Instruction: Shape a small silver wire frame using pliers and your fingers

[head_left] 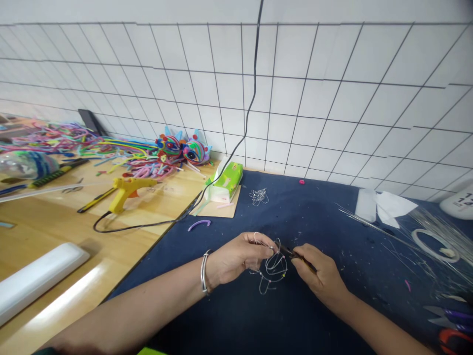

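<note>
Over the dark blue cloth, my left hand pinches a bent wire shape made of thin, silvery loops. Small pink and yellow bits show on its wire. My right hand is closed around the handles of dark pliers. Their jaws point left and reach the wire beside my left fingertips; whether they grip it I cannot tell. A small tangle of wire lies on the cloth beyond my hands.
Left on the wooden table are a yellow glue gun, a cutter knife and a white bar. A green tissue pack sits behind my hands, near a hanging black cable. Loose wires and scissors lie right.
</note>
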A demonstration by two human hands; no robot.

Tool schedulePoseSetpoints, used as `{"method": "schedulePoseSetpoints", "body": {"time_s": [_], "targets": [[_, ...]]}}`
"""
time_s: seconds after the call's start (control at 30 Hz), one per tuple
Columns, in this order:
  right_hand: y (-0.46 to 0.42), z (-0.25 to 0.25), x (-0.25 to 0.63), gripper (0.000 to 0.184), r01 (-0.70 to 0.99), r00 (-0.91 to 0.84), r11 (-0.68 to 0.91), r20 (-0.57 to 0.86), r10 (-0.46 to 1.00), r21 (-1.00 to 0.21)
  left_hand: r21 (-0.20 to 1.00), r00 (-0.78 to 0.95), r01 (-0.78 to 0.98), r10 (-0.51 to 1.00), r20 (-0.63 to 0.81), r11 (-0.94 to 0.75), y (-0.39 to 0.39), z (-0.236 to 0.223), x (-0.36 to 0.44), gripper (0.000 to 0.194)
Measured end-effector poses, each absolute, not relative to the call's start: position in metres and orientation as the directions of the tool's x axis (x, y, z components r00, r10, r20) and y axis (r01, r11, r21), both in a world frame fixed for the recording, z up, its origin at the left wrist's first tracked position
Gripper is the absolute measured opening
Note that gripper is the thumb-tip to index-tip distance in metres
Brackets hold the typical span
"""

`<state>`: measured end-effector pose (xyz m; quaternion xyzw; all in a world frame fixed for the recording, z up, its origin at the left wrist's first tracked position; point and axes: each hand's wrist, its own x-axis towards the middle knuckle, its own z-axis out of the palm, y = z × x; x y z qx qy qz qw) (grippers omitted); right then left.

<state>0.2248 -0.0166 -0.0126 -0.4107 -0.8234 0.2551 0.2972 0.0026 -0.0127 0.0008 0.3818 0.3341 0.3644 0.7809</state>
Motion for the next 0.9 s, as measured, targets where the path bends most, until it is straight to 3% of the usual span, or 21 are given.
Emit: {"method": "schedulePoseSetpoints", "body": {"time_s": [0.3, 0.5, 0.7, 0.9], "targets": [[-0.016, -0.01, 0.225, 0.016, 0.538, -0.481, 0.515, 0.258, 0.838, -0.668, 0.889, 0.45, -0.285, 0.869, -0.206, 0.358, -0.013, 0.003, 0.003, 0.016], [-0.017, -0.009, 0.226, 0.016, 0.544, -0.507, 0.54, 0.262, 0.821, -0.642, 0.955, 0.417, -0.153, 0.893, -0.169, 0.253, -0.013, 0.005, 0.003, 0.015], [-0.016, -0.004, 0.227, 0.015, 0.576, -0.531, 0.625, 0.34, 0.776, -0.527, 0.996, 0.36, -0.063, 0.932, -0.038, 0.065, -0.015, 0.009, 0.002, 0.013], [-0.015, -0.002, 0.229, 0.014, 0.654, -0.544, 0.69, 0.442, 0.713, -0.309, 0.986, 0.277, 0.136, 0.959, 0.06, -0.1, -0.015, 0.012, 0.001, 0.013]]}}
